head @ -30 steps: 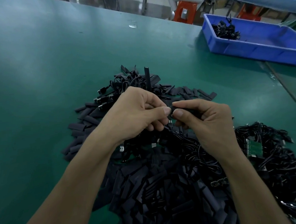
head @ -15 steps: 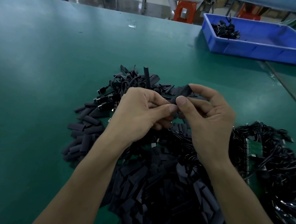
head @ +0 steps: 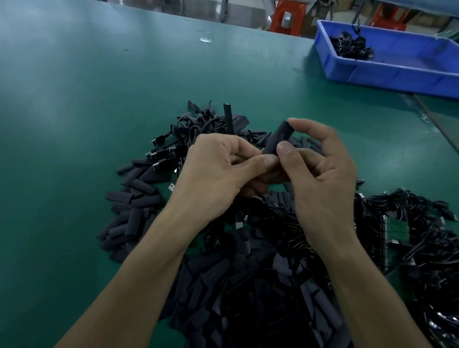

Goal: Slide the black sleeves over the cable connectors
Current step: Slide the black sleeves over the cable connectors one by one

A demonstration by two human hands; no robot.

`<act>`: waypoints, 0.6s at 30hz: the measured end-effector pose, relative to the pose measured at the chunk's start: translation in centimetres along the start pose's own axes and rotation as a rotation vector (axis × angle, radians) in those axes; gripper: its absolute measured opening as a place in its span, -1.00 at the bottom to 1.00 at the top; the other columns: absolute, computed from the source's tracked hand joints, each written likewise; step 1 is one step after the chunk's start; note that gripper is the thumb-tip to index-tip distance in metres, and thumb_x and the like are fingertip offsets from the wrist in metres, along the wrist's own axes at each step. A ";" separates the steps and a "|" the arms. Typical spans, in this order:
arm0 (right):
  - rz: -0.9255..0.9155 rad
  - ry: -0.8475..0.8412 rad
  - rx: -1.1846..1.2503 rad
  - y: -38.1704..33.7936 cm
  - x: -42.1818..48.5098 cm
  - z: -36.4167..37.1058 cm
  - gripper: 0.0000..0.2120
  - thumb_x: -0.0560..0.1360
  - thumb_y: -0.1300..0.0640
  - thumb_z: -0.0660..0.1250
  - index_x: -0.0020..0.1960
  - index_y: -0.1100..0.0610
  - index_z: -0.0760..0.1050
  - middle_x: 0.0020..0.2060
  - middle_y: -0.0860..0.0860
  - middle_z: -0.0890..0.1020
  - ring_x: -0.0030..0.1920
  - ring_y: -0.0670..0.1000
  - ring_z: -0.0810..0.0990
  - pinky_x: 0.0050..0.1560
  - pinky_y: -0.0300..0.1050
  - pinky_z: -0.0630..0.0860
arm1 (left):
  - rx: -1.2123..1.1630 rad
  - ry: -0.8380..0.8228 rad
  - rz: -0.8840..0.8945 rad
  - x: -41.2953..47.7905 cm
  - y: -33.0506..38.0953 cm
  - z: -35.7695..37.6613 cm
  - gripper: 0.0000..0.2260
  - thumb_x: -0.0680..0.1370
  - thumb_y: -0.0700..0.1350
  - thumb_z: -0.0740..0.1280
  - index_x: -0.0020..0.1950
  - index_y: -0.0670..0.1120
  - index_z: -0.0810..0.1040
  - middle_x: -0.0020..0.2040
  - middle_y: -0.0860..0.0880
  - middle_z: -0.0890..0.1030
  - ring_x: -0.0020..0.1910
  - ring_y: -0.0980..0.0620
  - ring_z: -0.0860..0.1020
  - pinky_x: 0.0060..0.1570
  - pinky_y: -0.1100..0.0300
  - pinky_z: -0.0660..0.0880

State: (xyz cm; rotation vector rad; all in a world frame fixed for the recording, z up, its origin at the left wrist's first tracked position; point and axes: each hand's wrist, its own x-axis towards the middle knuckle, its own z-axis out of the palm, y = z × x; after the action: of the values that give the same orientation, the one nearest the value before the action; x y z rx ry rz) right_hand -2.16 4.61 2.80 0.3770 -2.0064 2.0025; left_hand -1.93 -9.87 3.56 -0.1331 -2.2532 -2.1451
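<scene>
Head camera: we see both hands raised over a green table (head: 82,108), meeting on one black sleeve (head: 278,137). Our right hand (head: 320,173) pinches the sleeve between forefinger at its upper end and thumb near its lower end, the other fingers curled loosely behind. Our left hand (head: 217,172) is curled tight, with thumb and forefinger closed on the sleeve's lower end, just beside the right thumb; we cannot tell whether a connector sits between those fingers. The sleeve tilts up and to the right, clear of the table. Beneath our forearms lies a heap of loose sleeves (head: 231,296), spreading to the left. Beyond the left hand lie cables with USB connectors (head: 161,154), and a single black strip (head: 228,116) stands upright among them. To the right lies a tangle of black cables (head: 431,246) over a green circuit board (head: 395,227). Far right, a blue bin (head: 405,66) holds a few more cables.
</scene>
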 end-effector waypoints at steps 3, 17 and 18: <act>-0.013 0.006 -0.021 -0.4 0.4 -0.6 -0.75 0.56 0.26 0.39 0.11 -0.06 0.51 -0.26 0.01 0.72 -0.26 -0.04 0.70 -0.16 -0.22 0.61 | 0.184 0.030 0.092 -0.1 0.3 -0.2 -0.91 0.50 -0.03 0.50 -0.19 0.01 0.68 -0.30 0.09 0.71 -0.34 0.18 0.67 -0.32 0.36 0.52; 0.228 -0.108 -0.479 0.4 2.3 -5.9 -0.90 0.57 0.13 0.39 0.02 -0.07 0.59 -0.22 -0.09 0.73 -0.19 -0.18 0.69 -0.17 -0.35 0.53 | 0.180 0.410 0.248 1.3 0.7 -3.3 -0.91 0.51 -0.03 0.51 -0.18 0.05 0.66 -0.36 0.07 0.69 -0.42 0.08 0.66 -0.49 0.34 0.49; 0.244 -0.142 -0.581 0.8 2.3 -6.5 -0.93 0.56 0.09 0.40 0.00 -0.08 0.60 -0.20 -0.12 0.72 -0.17 -0.23 0.67 -0.15 -0.40 0.51 | 0.188 0.456 0.247 1.8 0.5 -3.6 -0.90 0.50 -0.02 0.52 -0.19 0.07 0.65 -0.37 0.08 0.68 -0.42 0.09 0.66 -0.51 0.35 0.48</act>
State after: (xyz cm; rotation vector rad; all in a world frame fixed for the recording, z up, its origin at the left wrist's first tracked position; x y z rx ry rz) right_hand -4.53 11.10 2.95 0.1501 -2.7052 1.4308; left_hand -3.77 -13.33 4.37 0.0731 -2.0316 -1.6316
